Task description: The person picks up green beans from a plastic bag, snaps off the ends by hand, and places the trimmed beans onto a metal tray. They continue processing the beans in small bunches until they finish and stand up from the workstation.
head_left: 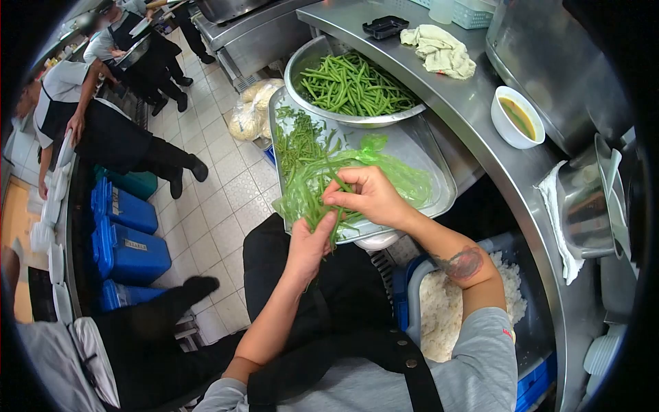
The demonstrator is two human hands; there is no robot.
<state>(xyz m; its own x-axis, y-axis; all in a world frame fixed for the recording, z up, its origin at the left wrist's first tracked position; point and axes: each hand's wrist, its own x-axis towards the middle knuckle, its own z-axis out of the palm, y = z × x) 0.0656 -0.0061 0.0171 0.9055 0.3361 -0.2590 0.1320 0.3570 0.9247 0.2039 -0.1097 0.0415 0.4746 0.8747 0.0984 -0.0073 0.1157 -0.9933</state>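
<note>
My left hand [311, 242] is closed around a small bunch of green beans [322, 218] over the near edge of a metal tray [445, 180]. Just above it, my right hand [365, 195] pinches one green bean at its upper part. A green plastic bag [405, 177] lies crumpled on the tray under my hands. Small bean trimmings [296, 141] are piled at the tray's left side. Beyond the tray, a large steel bowl [294, 77] holds many green beans.
A steel counter [480, 130] curves along the right, bearing a cloth [439, 51], a white bowl of soup [518, 117] and a steel pot [583, 206]. Rice [439, 309] fills a container below my right arm. Co-workers and blue bins [141, 253] are at the left.
</note>
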